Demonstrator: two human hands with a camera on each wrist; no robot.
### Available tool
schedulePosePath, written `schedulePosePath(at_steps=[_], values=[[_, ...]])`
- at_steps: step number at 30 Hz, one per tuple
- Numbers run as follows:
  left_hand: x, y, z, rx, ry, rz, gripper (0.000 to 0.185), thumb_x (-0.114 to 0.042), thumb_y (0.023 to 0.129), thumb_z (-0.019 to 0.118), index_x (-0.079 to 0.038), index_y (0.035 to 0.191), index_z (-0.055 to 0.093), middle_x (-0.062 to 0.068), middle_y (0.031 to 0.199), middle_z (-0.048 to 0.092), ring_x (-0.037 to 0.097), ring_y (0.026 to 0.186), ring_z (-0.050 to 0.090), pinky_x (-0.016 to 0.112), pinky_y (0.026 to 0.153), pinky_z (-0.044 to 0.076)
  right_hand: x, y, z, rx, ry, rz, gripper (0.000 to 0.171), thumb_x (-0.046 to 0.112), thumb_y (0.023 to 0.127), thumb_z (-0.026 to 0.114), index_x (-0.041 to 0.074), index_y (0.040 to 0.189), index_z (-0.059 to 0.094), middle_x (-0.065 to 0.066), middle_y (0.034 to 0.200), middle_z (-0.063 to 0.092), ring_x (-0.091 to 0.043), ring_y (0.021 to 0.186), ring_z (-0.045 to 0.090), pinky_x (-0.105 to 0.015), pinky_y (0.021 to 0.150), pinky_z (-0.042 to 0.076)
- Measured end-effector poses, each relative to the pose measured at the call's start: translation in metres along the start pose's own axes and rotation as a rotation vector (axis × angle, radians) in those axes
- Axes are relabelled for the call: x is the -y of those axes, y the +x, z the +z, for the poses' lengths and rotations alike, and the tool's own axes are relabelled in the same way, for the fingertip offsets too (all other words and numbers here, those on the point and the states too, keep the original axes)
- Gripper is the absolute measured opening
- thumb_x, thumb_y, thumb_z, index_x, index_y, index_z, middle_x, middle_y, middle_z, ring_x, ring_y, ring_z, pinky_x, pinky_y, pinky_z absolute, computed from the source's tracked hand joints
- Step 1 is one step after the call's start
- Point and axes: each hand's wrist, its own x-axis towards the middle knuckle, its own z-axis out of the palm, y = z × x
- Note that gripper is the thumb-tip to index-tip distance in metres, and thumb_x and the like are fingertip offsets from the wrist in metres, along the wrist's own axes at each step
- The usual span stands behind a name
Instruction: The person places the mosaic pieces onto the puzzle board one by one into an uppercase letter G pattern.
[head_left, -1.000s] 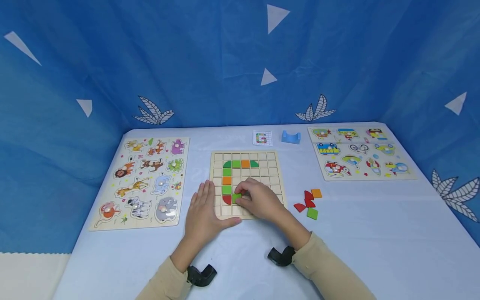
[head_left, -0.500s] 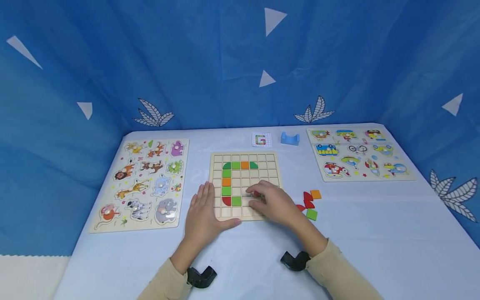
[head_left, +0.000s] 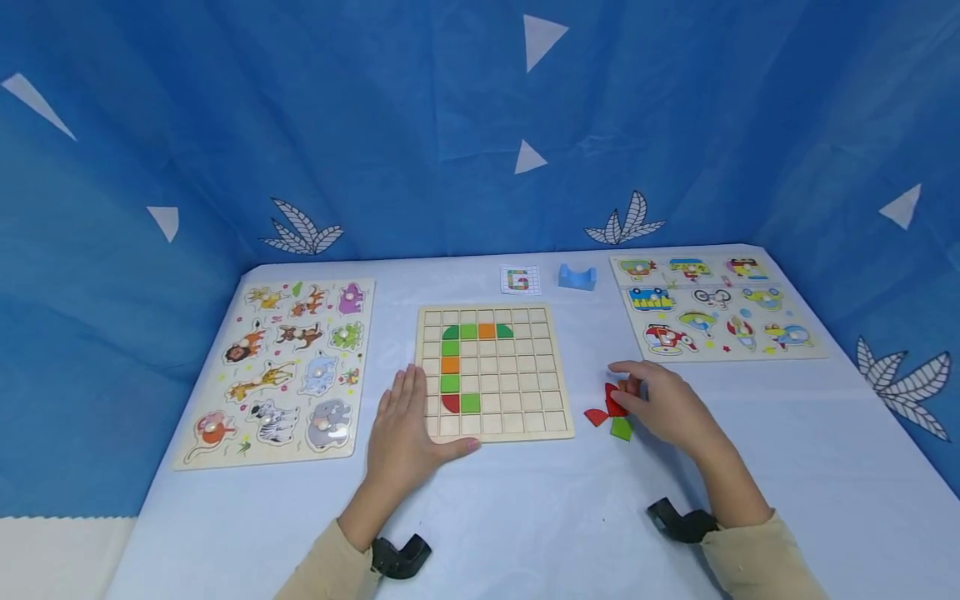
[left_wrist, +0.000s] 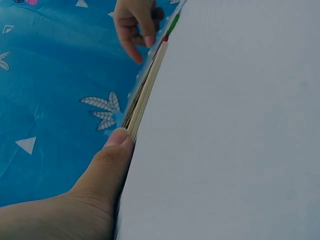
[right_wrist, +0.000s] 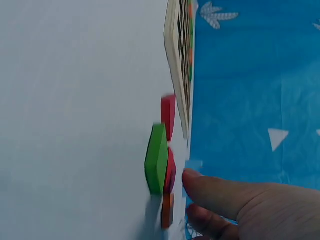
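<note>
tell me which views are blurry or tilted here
Head view: sharp, evenly lit, soft shadows under the left hand. Left wrist view: rolled sideways, grid board seen edge-on. Right wrist view: rolled too, loose pieces slightly motion-smeared beside the right hand.

A blue leaf-printed cloth backdrop [head_left: 420, 125] curtains a pale blue table [head_left: 525, 517].

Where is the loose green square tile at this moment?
In the head view the loose green square tile lies on the table right of the grid board, just below the red pieces, beside the right hand.
</note>
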Motion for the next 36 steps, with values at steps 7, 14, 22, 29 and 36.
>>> schedulePosePath(at_steps=[7,14,22,29,36], values=[[0.001,0.0,0.001,-0.006,0.002,0.003,0.139,-0.081,0.061,0.074,-0.002,0.158,0.014,0.014,0.167,0.01,0.03,0.156,0.004,0.053,0.126,0.011,-0.016,-0.006,-0.004,0.037,-0.04,0.02,0.046,0.015,0.088,0.075,0.011,0.131,0.064,-0.005,0.094,0.061,-0.021,0.09,0.054,-0.034,0.074,0.053],[0.002,0.0,0.002,-0.012,0.008,0.01,0.138,-0.081,0.062,0.073,-0.002,0.158,0.015,0.014,0.167,0.011,0.031,0.156,0.005,0.053,0.125,0.012,-0.02,-0.003,-0.005,0.002,-0.013,0.047,0.031,0.015,0.087,0.076,0.017,0.116,0.068,-0.01,0.107,0.059,-0.027,0.097,0.056,-0.046,0.082,0.056],[0.003,0.0,0.002,-0.013,0.013,0.011,0.138,-0.082,0.061,0.072,-0.002,0.158,0.014,0.014,0.167,0.01,0.031,0.156,0.005,0.053,0.125,0.012,-0.017,0.0,-0.006,0.0,-0.001,0.043,0.028,0.014,0.089,0.074,0.016,0.115,0.064,-0.012,0.108,0.066,-0.03,0.099,0.057,-0.051,0.085,0.055],[0.002,0.0,0.0,-0.006,0.015,0.013,0.138,-0.082,0.061,0.072,-0.002,0.158,0.014,0.014,0.167,0.009,0.031,0.156,0.004,0.054,0.125,0.012,0.01,0.01,0.009,-0.082,0.088,-0.022,0.028,0.018,0.091,0.072,0.017,0.119,0.067,-0.007,0.102,0.066,-0.02,0.073,0.052,-0.026,0.058,0.048],[0.002,0.0,0.001,-0.014,0.014,0.017,0.137,-0.08,0.062,0.074,-0.002,0.158,0.015,0.015,0.167,0.011,0.031,0.156,0.006,0.053,0.125,0.013,0.062,0.015,0.038,-0.006,0.2,-0.166,0.026,0.018,0.086,0.078,0.02,0.112,0.072,0.005,0.091,0.065,-0.016,0.077,0.052,-0.026,0.063,0.045]])
